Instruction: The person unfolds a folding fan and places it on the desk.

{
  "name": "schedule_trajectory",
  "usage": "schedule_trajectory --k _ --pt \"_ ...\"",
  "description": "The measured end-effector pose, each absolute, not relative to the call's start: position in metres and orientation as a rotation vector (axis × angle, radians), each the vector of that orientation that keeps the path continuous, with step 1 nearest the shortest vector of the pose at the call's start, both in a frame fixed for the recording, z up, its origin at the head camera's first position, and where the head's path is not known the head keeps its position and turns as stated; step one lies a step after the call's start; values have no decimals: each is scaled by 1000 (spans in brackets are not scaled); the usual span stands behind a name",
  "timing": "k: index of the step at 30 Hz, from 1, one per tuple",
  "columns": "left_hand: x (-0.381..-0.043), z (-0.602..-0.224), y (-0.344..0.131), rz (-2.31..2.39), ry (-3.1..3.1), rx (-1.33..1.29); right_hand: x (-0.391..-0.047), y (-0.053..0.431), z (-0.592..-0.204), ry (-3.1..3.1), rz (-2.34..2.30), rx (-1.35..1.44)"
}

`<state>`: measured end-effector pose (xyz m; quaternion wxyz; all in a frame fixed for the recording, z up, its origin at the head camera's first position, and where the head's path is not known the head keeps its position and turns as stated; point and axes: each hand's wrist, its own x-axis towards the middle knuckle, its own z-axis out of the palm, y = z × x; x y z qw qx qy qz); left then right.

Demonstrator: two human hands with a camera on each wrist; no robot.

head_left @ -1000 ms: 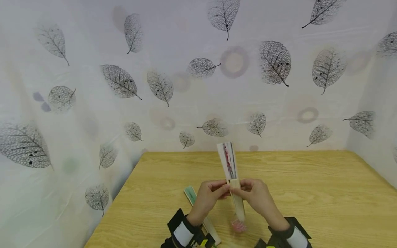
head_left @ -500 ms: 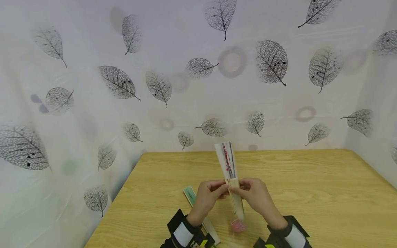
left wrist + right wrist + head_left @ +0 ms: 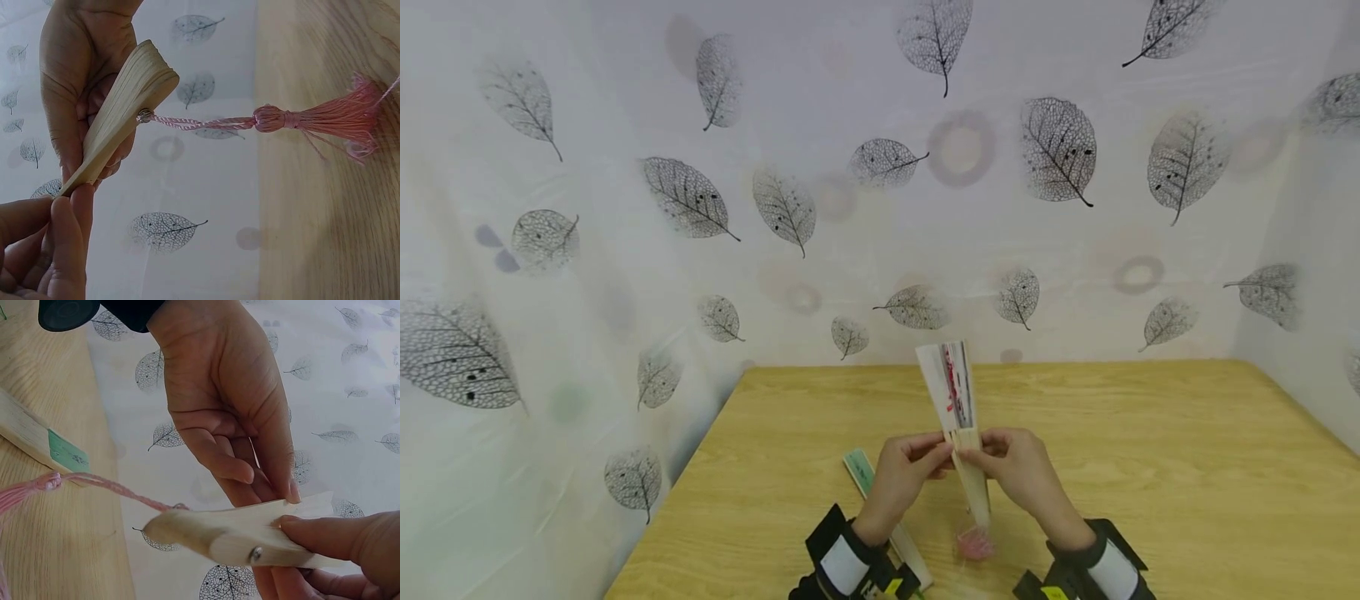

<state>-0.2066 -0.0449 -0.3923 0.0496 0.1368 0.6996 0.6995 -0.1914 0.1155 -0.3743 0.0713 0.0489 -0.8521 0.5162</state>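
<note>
A folding fan [image 3: 973, 492] stands upright between both hands in the head view, its wooden ribs down and its white leaf [image 3: 934, 383] with red and dark print up, spread only a little. My left hand [image 3: 904, 477] pinches the left edge of the ribs between thumb and fingers. On the other side, my right hand [image 3: 1021, 468] pinches the outer rib, thumb in front. From the pivot end, a pink tassel [image 3: 331, 119] hangs by a twisted cord in the left wrist view. The right wrist view shows the metal rivet [image 3: 255, 554] at that end.
A second, folded fan [image 3: 910, 554] with a green leaf lies on the wooden table [image 3: 1150, 467], partly hidden behind the left forearm. A whitish, leaf-printed sheet [image 3: 820, 108] hangs behind the table and along its sides.
The top of the fan's leaf has spread slightly wider, its left edge shifting left. Both hands keep their pinch on the ribs, nearly in place. The folded fan stays where it lay.
</note>
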Motion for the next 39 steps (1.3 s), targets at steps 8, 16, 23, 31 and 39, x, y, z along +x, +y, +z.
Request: schedule_trajectory --k 8,16,23,31,39 --pt "-206 -397 -42 2136 2141 419 -191 117 -375 -2562 1542 123" --pt "-208 -397 -40 2168 2122 420 -194 121 -375 -2558 1455 94" --pt "-207 -399 -40 2186 2108 381 -195 121 -376 -2571 1450 84" --pt "-208 -398 -41 2178 2126 412 -196 125 -373 -2582 1410 80" --pt "-207 -398 -41 2167 2124 396 -198 127 -373 -2573 1402 89"
